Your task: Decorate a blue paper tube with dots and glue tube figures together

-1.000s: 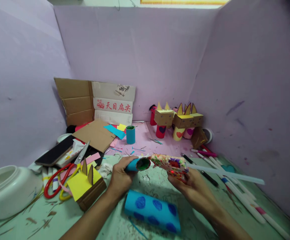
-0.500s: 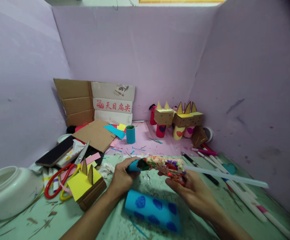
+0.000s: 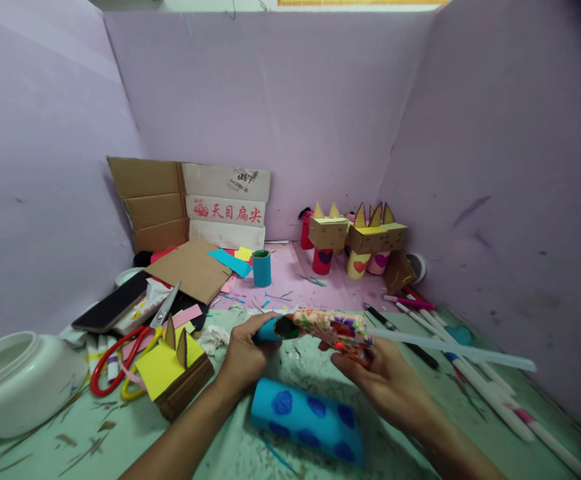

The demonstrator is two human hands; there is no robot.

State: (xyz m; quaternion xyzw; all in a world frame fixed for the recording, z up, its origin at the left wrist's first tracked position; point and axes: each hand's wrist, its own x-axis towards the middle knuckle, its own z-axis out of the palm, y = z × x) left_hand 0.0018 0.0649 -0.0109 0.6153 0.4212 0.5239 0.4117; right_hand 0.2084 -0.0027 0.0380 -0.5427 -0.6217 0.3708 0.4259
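My left hand (image 3: 247, 350) is closed around a short blue paper tube (image 3: 269, 330), its dark open end turned to the right. My right hand (image 3: 377, 373) grips a flower-patterned hot glue gun (image 3: 333, 330) with a small red light lit. The gun's front end meets the rim of the blue tube; its exact tip is hard to make out. A long translucent glue stick (image 3: 455, 347) juts from the gun's back. Below both hands lies a larger blue tube (image 3: 305, 420) with dark blue spots. Left of my left hand sits a cardboard box head (image 3: 177, 373) with a yellow top and two ears.
Red-handled scissors (image 3: 115, 373), a phone (image 3: 113, 303) and a white pot (image 3: 20, 380) crowd the left. Another blue tube (image 3: 261, 269) stands upright ahead. Cardboard animal figures (image 3: 327, 237) line the back right. Several markers (image 3: 490, 393) lie along the right wall.
Almost nothing differs. Both hands hold the tube and the glue gun in nearly the same place, with only a very slight shift of the gun.
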